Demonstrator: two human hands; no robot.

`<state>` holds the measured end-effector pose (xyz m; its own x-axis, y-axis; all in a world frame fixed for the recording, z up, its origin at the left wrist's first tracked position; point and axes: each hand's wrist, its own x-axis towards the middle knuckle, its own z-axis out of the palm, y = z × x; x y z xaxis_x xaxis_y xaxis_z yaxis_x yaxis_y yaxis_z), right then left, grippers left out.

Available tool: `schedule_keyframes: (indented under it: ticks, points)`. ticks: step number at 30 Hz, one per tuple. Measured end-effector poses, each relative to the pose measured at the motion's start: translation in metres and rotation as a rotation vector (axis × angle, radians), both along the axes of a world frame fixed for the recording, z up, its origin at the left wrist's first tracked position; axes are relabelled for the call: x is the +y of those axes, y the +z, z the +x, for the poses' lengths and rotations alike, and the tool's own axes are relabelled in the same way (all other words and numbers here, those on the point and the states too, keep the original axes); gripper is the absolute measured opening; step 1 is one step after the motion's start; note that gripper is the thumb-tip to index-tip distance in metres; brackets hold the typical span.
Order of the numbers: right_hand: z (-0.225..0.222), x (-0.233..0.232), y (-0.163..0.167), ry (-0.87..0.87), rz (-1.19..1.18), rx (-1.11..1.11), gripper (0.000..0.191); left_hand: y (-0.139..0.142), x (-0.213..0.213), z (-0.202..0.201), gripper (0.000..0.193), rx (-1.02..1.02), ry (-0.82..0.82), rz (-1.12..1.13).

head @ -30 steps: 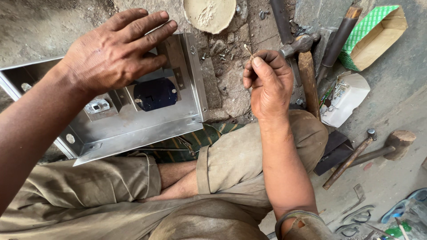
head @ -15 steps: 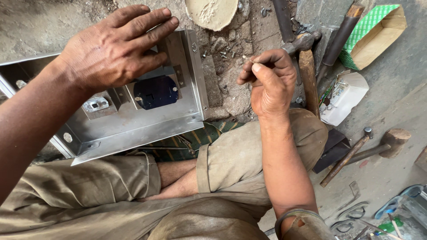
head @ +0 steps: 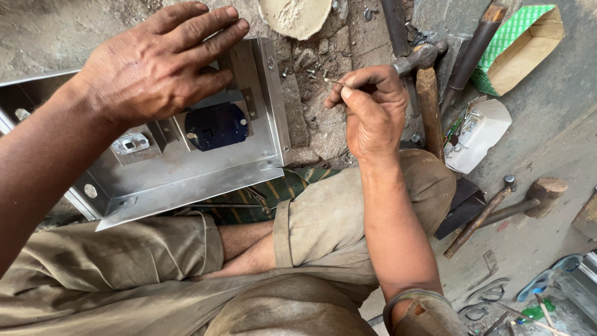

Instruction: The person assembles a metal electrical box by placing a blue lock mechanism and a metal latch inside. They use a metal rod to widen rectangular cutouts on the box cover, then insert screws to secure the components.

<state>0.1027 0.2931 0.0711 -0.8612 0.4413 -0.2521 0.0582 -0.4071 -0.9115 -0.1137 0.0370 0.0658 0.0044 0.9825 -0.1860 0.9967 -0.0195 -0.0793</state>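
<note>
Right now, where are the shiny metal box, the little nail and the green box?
metal box (head: 186,177): head view, its bare inner floor.
nail (head: 334,81): head view, its thin shaft.
green box (head: 522,50): head view, its brown inside wall.

Rough floor-level metal workshop: wooden-handled steel hammers right of frame, shiny sheet-metal box left, dusty concrete ground.

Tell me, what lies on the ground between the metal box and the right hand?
In the head view, rough stone rubble and small loose screws lie between the metal box and the right hand.
</note>
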Motion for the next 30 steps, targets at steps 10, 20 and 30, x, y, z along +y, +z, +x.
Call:
schedule_keyframes:
  ticks: [10,20,30]
  points:
    - [-0.0004,-0.0007,-0.0014,-0.006,-0.015,-0.053,0.012,0.0017,-0.0011,0.0008,0.041,0.043,-0.014,-0.009]
    - [-0.0021,-0.0014,-0.0033,0.036,0.06,-0.018,0.015,0.0027,-0.0007,0.0008,0.043,0.05,-0.012,-0.014]
    - [-0.0089,-0.0042,-0.0079,0.116,0.191,-0.018,0.016,0.008,-0.0008,0.0007,0.035,0.1,-0.039,-0.006]
